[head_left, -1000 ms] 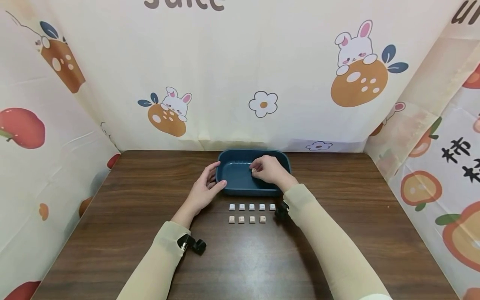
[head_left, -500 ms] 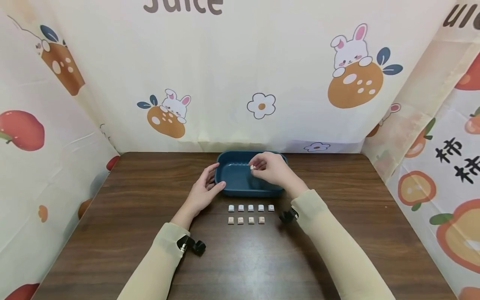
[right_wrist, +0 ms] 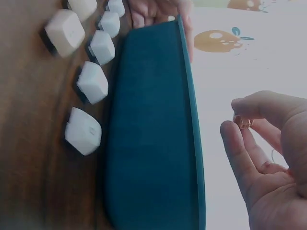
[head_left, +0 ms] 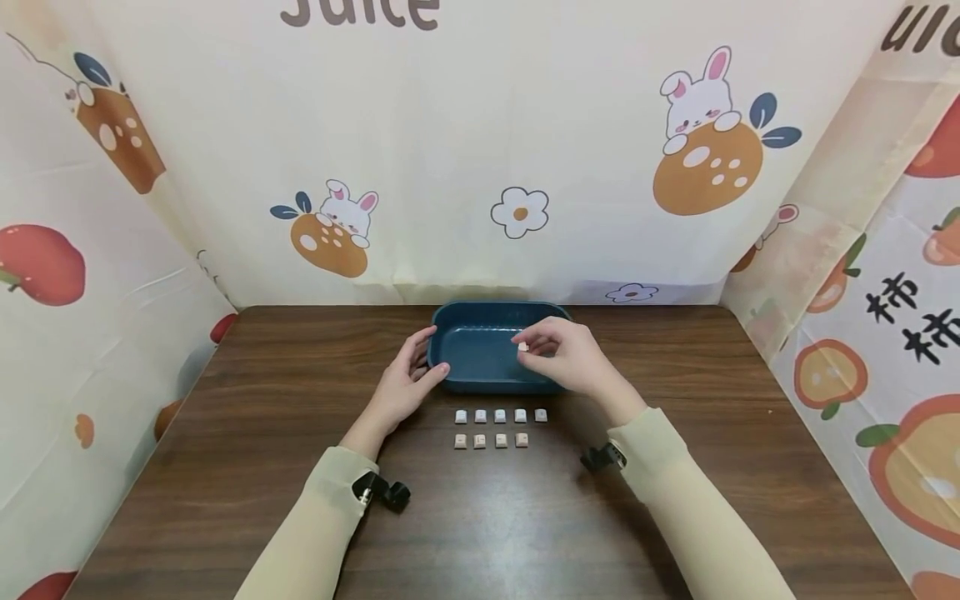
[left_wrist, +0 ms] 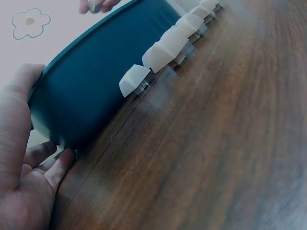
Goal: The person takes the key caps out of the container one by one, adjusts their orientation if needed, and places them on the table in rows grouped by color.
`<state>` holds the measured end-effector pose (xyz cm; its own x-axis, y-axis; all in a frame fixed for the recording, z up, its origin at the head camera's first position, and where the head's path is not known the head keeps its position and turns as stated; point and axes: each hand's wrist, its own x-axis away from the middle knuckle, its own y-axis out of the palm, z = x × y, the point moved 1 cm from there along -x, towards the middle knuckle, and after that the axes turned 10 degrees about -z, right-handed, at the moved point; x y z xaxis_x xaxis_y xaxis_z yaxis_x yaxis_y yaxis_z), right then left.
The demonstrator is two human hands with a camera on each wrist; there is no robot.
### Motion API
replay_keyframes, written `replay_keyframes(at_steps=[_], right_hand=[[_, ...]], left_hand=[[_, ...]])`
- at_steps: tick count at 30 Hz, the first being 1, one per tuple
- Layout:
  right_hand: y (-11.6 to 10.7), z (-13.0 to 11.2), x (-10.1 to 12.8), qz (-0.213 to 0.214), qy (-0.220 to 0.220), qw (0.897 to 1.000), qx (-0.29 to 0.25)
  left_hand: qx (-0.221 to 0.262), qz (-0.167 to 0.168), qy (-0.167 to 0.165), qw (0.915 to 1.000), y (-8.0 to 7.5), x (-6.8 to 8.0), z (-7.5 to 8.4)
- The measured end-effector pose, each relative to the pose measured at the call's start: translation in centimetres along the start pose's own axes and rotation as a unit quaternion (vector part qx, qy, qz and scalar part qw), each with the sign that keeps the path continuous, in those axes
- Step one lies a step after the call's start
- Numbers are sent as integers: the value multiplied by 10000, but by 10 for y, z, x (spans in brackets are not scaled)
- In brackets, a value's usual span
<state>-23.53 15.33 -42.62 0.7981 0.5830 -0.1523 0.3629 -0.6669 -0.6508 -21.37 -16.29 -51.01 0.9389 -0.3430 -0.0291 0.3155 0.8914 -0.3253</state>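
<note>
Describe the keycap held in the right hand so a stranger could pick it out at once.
Start at the dark blue tray at the back of the wooden table. Above its right half, the right hand pinches one small pale keycap at its fingertips. Unlike the two rows of keycaps lying in front of the tray, it is held in the air.

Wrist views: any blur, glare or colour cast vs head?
Head view: sharp, evenly lit, soft sheen on the table, wide-angle bowing at the edges. Left wrist view: cool cast, near wood blurred, keycaps soften with distance. Right wrist view: same cast, backdrop blown out, right hand fairly sharp.
</note>
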Motion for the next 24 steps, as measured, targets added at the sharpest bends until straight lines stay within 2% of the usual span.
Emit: replay_keyframes(at_steps=[3, 8, 17, 24], right_hand=[[1, -2, 13, 139, -127, 9998, -101], [2, -5, 35, 234, -78, 9996, -132], [11, 2, 67, -52, 3, 9999, -102], [21, 13, 78, -312, 145, 9991, -236]], left_hand=[[-8, 6, 3, 10000, 0, 0, -1], [7, 5, 112, 9999, 1, -3, -5], [126, -53, 231, 9996, 0, -4, -5], [52, -30, 269, 9996, 0, -3, -6]])
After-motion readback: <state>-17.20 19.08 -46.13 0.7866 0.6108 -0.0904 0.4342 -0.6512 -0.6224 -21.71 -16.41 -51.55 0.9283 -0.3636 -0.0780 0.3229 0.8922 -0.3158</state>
